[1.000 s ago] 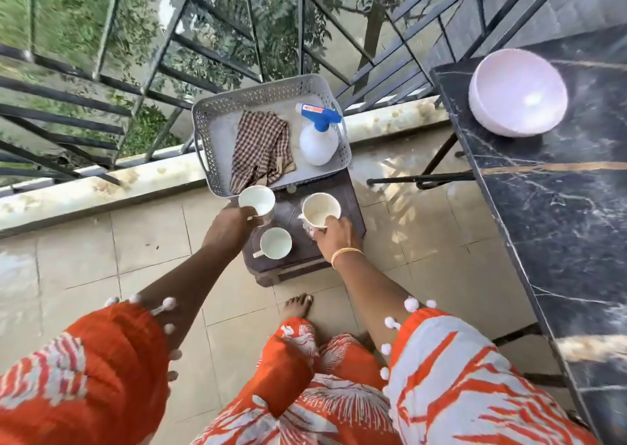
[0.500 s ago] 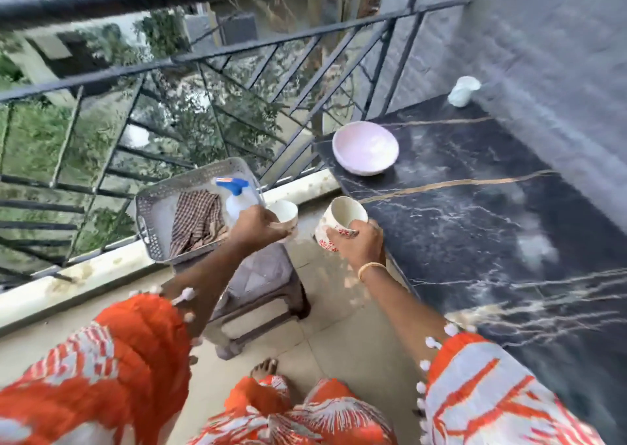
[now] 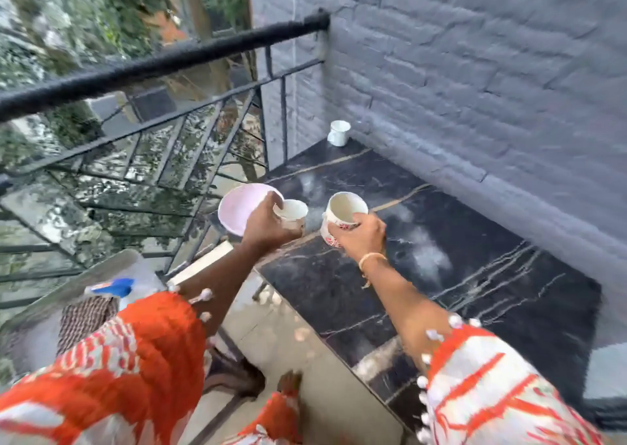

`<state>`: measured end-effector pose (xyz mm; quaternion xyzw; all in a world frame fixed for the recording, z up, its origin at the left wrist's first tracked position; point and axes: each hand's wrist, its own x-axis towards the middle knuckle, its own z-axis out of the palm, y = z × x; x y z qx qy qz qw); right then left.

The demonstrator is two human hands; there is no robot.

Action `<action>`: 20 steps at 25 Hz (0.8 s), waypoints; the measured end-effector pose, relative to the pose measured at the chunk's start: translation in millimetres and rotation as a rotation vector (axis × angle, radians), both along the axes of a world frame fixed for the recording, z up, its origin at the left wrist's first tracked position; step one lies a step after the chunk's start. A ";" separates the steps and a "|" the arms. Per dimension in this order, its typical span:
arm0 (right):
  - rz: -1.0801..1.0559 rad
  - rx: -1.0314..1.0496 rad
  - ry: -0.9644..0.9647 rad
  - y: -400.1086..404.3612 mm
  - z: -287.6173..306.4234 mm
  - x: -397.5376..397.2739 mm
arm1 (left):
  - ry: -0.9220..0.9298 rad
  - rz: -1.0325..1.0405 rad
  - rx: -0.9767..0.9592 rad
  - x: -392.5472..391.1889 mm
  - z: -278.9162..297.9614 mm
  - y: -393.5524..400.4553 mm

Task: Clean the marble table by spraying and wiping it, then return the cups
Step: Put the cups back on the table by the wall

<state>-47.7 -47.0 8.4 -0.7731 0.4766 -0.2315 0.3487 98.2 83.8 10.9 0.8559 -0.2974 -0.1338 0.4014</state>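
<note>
The right hand (image 3: 360, 236) has its grip wrapped round a white glazed cup with red print (image 3: 342, 214), tilted, its base at the black gold-veined marble bench (image 3: 458, 241). Just beside it the left hand (image 3: 263, 225) has its grip closed on a smaller white cup (image 3: 294, 211), held over the bench's edge. Behind that grip lies a smooth pale pink round bowl (image 3: 237, 207). Far beyond both grips, by the grey brick wall (image 3: 475, 71), stands a third white cup (image 3: 338, 133). Below the left arm, a checked cloth (image 3: 86, 319) and a blue-topped spray bottle (image 3: 117, 288) lie in a grey tray (image 3: 68, 288).
</note>
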 end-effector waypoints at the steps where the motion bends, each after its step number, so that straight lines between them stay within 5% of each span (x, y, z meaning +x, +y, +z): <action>1: 0.005 -0.006 0.017 -16.1 1.2 4.9 | 0.015 -0.020 -0.012 6.9 -3.3 -19.1; 17: -0.066 0.111 0.005 -280.4 -46.9 154.7 | 0.333 -0.076 -0.019 173.9 -82.5 -294.9; 20: -0.026 0.166 -0.017 -309.5 -60.7 179.6 | 0.273 -0.040 -0.017 191.7 -99.6 -313.3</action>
